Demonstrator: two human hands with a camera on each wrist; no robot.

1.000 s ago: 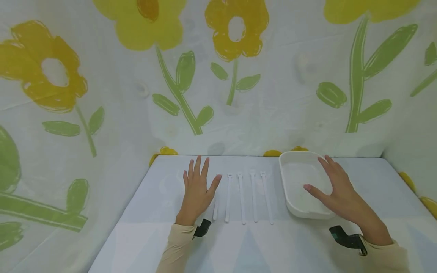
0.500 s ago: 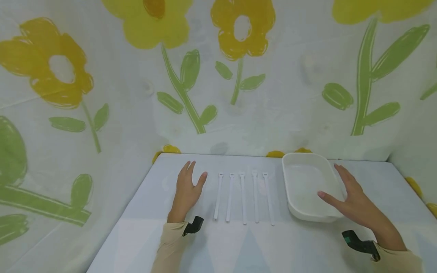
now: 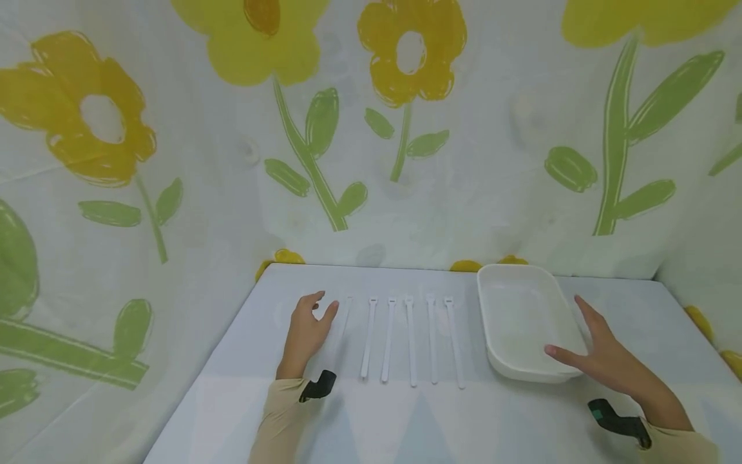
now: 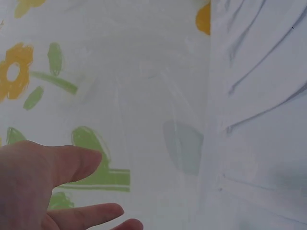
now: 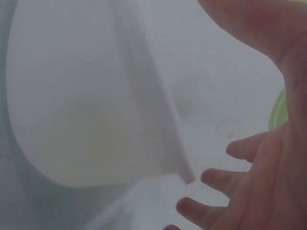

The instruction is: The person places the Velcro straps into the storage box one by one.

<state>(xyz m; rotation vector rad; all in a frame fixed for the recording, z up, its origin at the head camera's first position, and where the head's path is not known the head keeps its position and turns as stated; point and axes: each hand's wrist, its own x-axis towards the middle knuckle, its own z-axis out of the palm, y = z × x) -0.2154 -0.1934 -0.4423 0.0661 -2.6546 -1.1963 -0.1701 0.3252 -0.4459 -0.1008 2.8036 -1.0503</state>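
In the head view, my left hand (image 3: 304, 332) is beside the leftmost of several slim white sticks with small heads (image 3: 387, 341), fingers bent, thumb apart, holding nothing. The left wrist view has this hand (image 4: 53, 182) at lower left, thumb and fingers spread apart with nothing between them. A white rounded tray (image 3: 524, 322) stands right of the sticks. My right hand (image 3: 620, 367) is at its right side, thumb over the near right rim, fingers spread. Up close, the right hand (image 5: 259, 158) has a gap to the tray (image 5: 72, 96); it grips nothing.
The sticks lie roughly parallel on a pale table (image 3: 232, 393). Behind and beside the table hangs a white cloth (image 3: 475, 161) with yellow flowers and green leaves. A black wrist mount is at each sleeve.
My left hand has moved left, its fingers now more bent, uncovering sticks. My right hand has moved from over the tray to its right side.
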